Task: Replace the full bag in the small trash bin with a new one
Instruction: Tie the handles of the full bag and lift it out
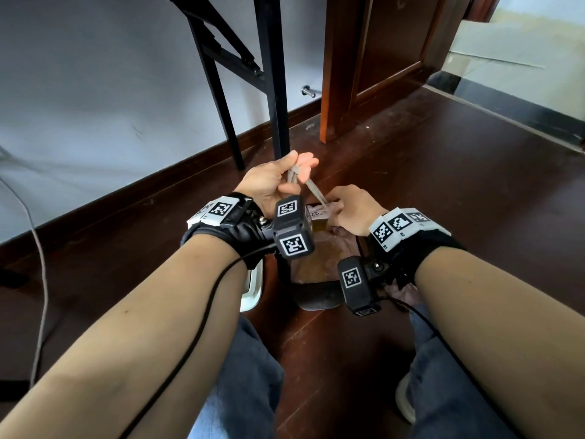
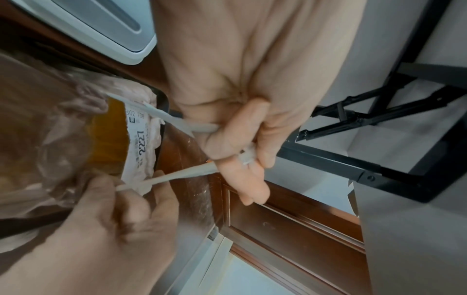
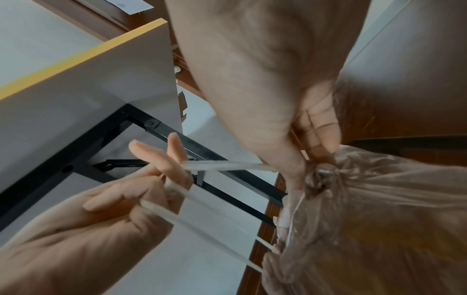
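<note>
A translucent pinkish trash bag (image 1: 319,258) with yellow waste and a printed label sits in the small dark bin (image 1: 316,299) on the floor between my knees. Its white drawstring (image 1: 313,188) runs taut from the bag's mouth up to my left hand (image 1: 285,175), which grips the strands above and left of the bin. In the left wrist view, the fingers of the left hand (image 2: 242,147) curl round the drawstring (image 2: 177,175). My right hand (image 1: 345,210) pinches the gathered bag mouth (image 3: 318,175) at the bin's far rim. The bin's body is mostly hidden by my wrists.
Black metal table legs (image 1: 272,90) and a brown wooden door frame (image 1: 329,90) stand just beyond the bin. A white object (image 1: 253,289) lies on the floor left of the bin. A grey cable (image 1: 41,264) trails along the dark wooden floor at the left.
</note>
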`<move>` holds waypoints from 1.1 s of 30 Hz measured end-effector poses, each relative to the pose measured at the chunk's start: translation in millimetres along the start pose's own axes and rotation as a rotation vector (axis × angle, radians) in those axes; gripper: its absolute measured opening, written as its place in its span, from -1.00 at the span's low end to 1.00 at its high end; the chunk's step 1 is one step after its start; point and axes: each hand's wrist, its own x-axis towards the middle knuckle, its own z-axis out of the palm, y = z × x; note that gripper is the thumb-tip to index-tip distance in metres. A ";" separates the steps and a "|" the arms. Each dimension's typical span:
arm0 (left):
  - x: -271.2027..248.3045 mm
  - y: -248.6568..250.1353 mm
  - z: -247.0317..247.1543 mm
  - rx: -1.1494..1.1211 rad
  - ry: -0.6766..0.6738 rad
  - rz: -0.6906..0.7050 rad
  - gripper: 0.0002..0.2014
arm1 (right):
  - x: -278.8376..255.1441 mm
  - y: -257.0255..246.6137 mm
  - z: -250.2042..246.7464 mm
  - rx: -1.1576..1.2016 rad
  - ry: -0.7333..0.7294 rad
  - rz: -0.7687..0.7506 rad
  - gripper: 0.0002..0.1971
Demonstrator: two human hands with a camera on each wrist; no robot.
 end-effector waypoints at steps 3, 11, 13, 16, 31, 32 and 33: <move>-0.8 -0.2 -0.7 0.040 -0.006 0.001 -0.73 | -0.5 -5.2 0.8 0.008 -0.028 -0.003 -0.60; -3.5 -5.4 4.2 0.247 -0.045 0.083 -0.74 | 0.3 -25.9 8.5 0.440 -0.081 -0.164 -0.87; -3.5 -6.7 5.3 0.296 -0.063 0.099 -0.78 | 1.9 -24.2 11.1 0.461 -0.100 -0.145 -0.81; -1.2 -7.2 3.5 0.336 -0.071 0.127 -0.79 | 4.2 -22.2 12.3 0.443 -0.105 -0.135 -0.73; 30.5 -24.2 -48.7 1.425 0.354 0.213 -0.71 | 9.6 -13.1 6.5 0.557 -0.001 -0.003 -0.64; 33.6 -29.2 -46.9 1.460 0.312 0.226 -0.69 | 9.4 -12.6 5.6 0.562 -0.001 -0.008 -0.64; 37.7 -34.2 -46.0 1.481 0.274 0.236 -0.68 | 9.4 -12.0 5.1 0.567 0.003 -0.008 -0.64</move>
